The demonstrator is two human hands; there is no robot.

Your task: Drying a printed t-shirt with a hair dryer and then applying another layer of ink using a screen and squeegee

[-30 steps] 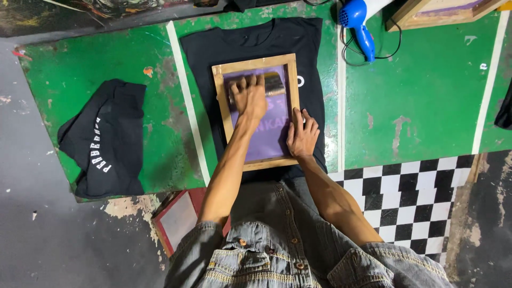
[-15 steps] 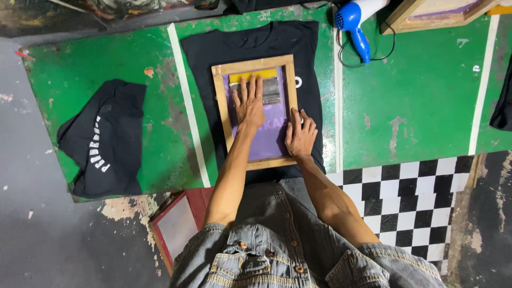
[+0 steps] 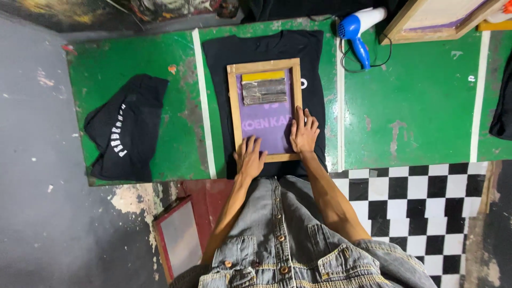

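Observation:
A wooden printing screen frame (image 3: 232, 109) with a purple mesh lies on a black t-shirt (image 3: 314, 106) spread on the green table (image 3: 416, 117). A squeegee with a yellow handle (image 3: 264, 87) rests on the far part of the mesh. My left hand (image 3: 248, 157) lies flat, fingers apart, on the frame's near left corner. My right hand (image 3: 304, 131) presses flat on the frame's near right side. Neither hand holds anything.
A folded black shirt with white print (image 3: 125, 128) lies on the table's left end. A blue hair dryer (image 3: 356, 29) with its cord and another wooden screen (image 3: 437, 18) sit at the far right. A red-framed screen (image 3: 178, 237) leans by my legs on the floor.
My left hand has drawn back from the far part of the mesh to the frame's near left corner, uncovering the squeegee. My right hand has stayed on the right side.

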